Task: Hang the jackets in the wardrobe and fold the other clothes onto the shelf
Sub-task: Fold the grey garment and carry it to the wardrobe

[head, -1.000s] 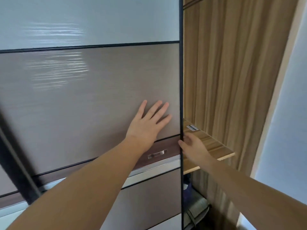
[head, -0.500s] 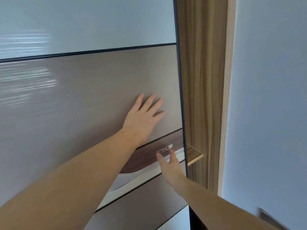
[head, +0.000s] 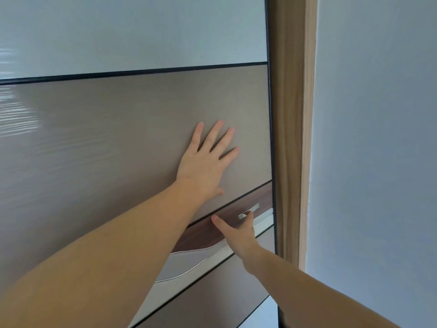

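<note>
On wardrobe door [head: 118, 138], left hand [head: 203, 162] flat, right hand [head: 236, 235] perhaps touching handle [head: 249, 210]

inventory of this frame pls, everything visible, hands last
sliding wardrobe door: 1, taupe and pale grey panels with black trim, fills left and centre
dark wood band: 1, brown, across the door low centre
door handle: 1, silver, on the band near the door's right edge
wardrobe side panel: 1, light wood grain, right of the door
wall: 1, pale blue-grey, far right
left hand: fingers spread, flat on the taupe panel
right hand: on the band, reaching to the handle; fingers largely hidden
</note>
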The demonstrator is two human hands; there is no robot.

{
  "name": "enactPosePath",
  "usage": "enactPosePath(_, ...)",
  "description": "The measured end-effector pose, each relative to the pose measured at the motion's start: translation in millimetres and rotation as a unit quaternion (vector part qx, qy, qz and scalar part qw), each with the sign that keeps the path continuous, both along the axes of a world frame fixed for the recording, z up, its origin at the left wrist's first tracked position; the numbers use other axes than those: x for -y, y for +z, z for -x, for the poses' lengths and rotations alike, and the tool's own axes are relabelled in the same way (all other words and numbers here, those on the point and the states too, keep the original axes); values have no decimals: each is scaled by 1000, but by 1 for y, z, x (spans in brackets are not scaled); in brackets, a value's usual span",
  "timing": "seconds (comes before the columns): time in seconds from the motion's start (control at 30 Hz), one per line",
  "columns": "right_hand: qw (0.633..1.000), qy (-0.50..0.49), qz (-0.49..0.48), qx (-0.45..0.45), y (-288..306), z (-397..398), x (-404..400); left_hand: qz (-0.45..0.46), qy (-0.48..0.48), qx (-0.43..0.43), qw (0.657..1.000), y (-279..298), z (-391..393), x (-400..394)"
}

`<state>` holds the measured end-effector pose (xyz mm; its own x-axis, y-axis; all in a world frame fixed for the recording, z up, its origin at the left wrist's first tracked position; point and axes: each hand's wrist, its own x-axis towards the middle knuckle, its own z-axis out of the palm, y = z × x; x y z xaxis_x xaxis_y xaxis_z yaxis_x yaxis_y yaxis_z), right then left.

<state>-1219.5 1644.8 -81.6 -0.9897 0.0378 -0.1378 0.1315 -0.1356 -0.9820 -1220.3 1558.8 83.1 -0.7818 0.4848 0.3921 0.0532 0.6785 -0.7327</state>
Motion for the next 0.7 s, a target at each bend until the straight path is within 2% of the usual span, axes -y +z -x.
enactPosePath(0.7, 999, 7, -33, -14, -2, 20, -30, -2, 2, 7, 1000, -2, 22, -27)
